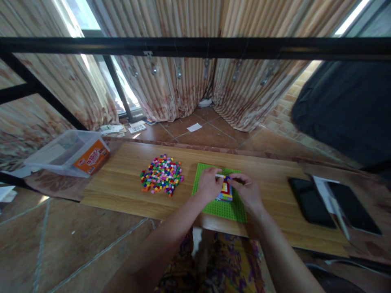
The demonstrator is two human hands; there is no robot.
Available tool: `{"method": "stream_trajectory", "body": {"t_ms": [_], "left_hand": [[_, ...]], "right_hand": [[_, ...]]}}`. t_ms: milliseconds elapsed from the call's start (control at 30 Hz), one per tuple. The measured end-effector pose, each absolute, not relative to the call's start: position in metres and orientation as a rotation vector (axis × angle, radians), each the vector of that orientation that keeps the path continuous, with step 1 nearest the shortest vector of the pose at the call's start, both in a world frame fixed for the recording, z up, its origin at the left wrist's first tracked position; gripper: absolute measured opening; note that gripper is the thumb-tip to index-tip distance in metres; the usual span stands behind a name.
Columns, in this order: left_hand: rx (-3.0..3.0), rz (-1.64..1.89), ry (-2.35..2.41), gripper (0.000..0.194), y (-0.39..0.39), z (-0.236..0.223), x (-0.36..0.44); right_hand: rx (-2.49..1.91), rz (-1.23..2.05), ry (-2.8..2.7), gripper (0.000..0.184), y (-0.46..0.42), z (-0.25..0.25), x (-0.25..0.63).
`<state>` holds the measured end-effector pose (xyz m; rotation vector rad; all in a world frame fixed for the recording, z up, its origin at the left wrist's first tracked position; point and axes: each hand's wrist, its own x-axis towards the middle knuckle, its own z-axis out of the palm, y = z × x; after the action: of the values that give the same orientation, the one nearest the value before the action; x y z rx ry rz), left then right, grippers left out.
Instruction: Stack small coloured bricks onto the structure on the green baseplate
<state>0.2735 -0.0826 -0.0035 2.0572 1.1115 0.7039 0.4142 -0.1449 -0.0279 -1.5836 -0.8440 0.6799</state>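
Note:
On the wooden board lies a green studded baseplate point(235, 212), bearing a small block build point(226, 196) of white, red, yellow, blue and purple toy bricks. My left hand point(210, 185) is curled against the build's far left side, its fingertips by a white piece. From the right, my right hand point(249, 191) pinches at the build's far right corner, thumb and forefinger around a small dark blue brick point(226, 178). Both hands partly cover the build, so its far and left sides are hidden. Left of the baseplate spreads a pile of loose multicoloured bricks point(163, 174).
A clear plastic box point(65, 158) with an orange label stands at the board's left end. Two dark flat devices, a tablet point(311, 201) and another point(354, 207), lie at the right near white paper point(324, 191). A black bar point(195, 48) crosses beyond the board, before curtains point(183, 89).

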Motion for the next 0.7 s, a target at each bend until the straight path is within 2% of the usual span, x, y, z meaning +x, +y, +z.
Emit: {"method": "stream_trajectory", "body": {"t_ms": [133, 467, 600, 700], "left_hand": [[1.986, 0.717, 1.133, 0.023, -0.083, -0.006, 0.280], [1.927, 0.756, 1.154, 0.008, -0.086, -0.008, 0.282], [1.917, 0.745, 1.160, 0.008, -0.086, -0.014, 0.285], [1.920, 0.765, 1.183, 0.016, -0.090, -0.014, 0.284]], "right_hand": [[-1.465, 0.792, -0.702, 0.036, -0.146, -0.022, 0.407], [-1.497, 0.779, -0.693, 0.031, -0.142, -0.025, 0.412], [-1.515, 0.768, -0.779, 0.033, -0.141, -0.032, 0.418], [-1.527, 0.776, -0.770, 0.035, -0.141, -0.034, 0.421]]}}
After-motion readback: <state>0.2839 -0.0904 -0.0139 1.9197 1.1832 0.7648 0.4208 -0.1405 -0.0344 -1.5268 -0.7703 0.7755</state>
